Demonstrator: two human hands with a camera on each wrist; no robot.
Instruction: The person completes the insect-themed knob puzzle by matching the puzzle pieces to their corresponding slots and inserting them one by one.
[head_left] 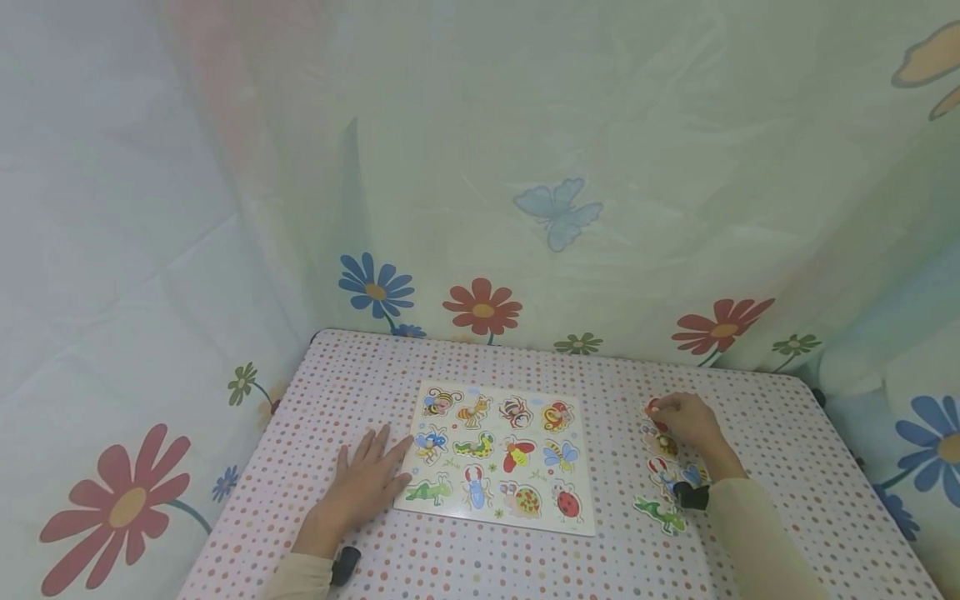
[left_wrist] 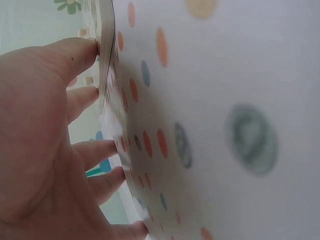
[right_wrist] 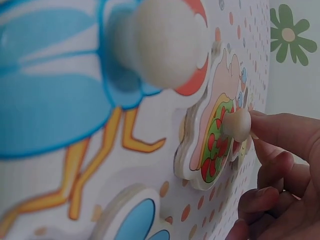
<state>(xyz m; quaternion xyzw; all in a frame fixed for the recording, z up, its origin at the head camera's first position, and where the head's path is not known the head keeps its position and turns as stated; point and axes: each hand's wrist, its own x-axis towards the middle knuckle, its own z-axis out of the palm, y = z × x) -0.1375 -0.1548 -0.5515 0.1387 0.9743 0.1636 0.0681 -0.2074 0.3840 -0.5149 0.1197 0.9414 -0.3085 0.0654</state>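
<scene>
The snail piece (right_wrist: pixel 209 132) has a green shell (right_wrist: pixel 212 155) (red-patched), the white tablecloth (head_left: pixel 480 571) orange dots.

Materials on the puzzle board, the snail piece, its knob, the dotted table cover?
Puzzle board: likely wood or fibreboard, slightly glossy printed face; pale, bare-looking edge.
Snail piece: probably plywood, smooth printed top; tan, layered-looking edge.
Knob: cream, smooth, satin look; painted wood or plastic, no grain visible.
Table cover: vinyl or fabric, matte, printed dots; no weave visible, so open.
</scene>
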